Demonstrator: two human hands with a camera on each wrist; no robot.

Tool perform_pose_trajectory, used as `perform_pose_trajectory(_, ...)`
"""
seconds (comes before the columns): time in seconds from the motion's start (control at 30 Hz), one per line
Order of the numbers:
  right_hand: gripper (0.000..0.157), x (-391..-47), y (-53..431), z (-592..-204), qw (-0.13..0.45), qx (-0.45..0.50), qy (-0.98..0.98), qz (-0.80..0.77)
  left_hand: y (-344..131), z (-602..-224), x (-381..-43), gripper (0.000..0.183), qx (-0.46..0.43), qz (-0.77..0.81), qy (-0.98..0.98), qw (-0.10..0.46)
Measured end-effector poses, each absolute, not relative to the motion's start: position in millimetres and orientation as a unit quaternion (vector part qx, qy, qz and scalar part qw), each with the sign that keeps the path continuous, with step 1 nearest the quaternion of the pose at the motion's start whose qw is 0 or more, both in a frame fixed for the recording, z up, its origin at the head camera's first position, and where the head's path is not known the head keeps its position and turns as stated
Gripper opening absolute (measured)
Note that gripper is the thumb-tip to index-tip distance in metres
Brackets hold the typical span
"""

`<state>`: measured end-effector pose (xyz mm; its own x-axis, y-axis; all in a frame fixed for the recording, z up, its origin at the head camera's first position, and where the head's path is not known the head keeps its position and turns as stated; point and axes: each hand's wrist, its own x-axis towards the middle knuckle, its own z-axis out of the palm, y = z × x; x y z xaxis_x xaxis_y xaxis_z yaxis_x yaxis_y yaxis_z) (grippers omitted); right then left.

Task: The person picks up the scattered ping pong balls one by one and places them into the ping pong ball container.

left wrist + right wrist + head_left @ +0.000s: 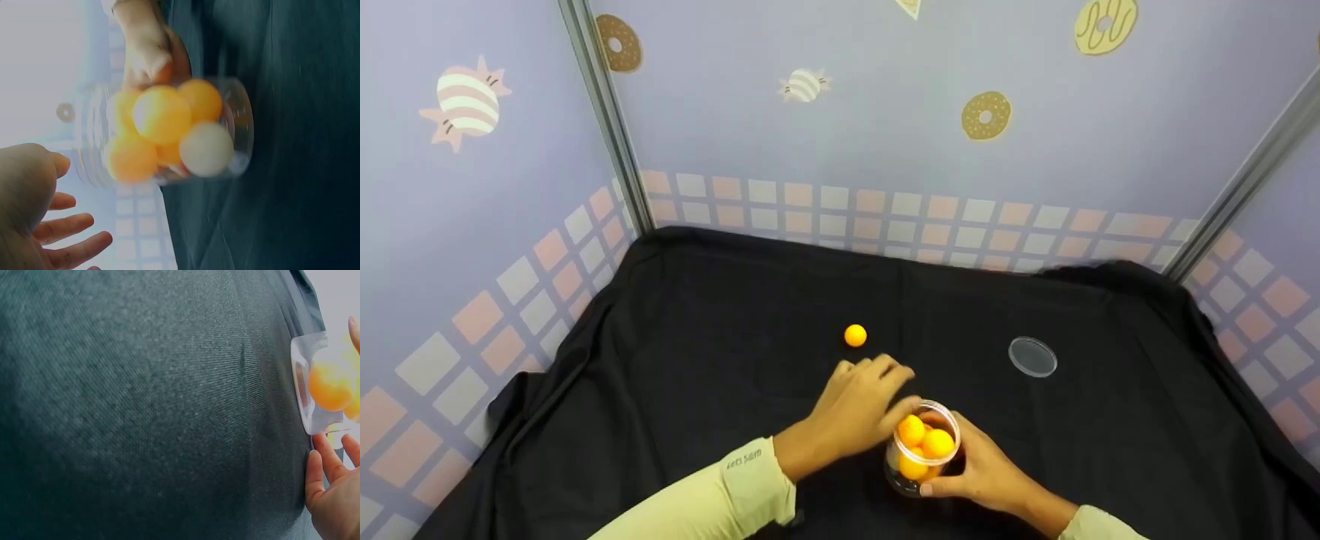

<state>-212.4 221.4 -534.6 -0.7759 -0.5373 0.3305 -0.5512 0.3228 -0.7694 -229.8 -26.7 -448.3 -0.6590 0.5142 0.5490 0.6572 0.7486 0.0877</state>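
My right hand grips a clear plastic jar from its right side, thumb at the front. Inside the jar are several orange ping-pong balls and one white ping-pong ball, the latter plain only in the left wrist view. The jar's mouth is uncovered. Beside that mouth is my left hand, its thumb near the rim and its fingers spread with nothing between them. Beyond the left hand, a single orange ping-pong ball lies on the black cloth.
A clear round lid lies flat on the black cloth, right of the loose ball. Patterned panels enclose the back and both sides, with metal posts at the corners. The cloth bunches up along its edges.
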Motion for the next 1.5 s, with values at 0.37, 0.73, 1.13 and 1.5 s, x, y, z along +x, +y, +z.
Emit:
perform_pose_trajectory(0.37,0.089,-212.5,221.3,-535.7,0.003,0.334,-0.813,0.477,-28.2,-457.1,-280.4,0.039,-0.242,-0.165,-0.931,0.217)
perform_pose_trajectory(0.73,0.086,-211.7,220.9,-534.8,0.002,0.323,-0.824,0.466,-22.2,-460.9,-317.5,0.042,-0.174,-0.185,-0.952,0.172)
perform_pose_trajectory(1.13,0.086,-212.7,221.5,-535.6,0.016,0.328,-0.826,0.458,-33.2,-478.1,-347.1,0.044,-0.119,-0.165,-0.969,0.14)
perform_pose_trajectory(1.5,0.085,-213.6,222.4,-538.1,0.01,0.323,-0.824,0.465,-45.4,-494.7,-362.6,0.046,-0.078,-0.159,-0.978,0.113)
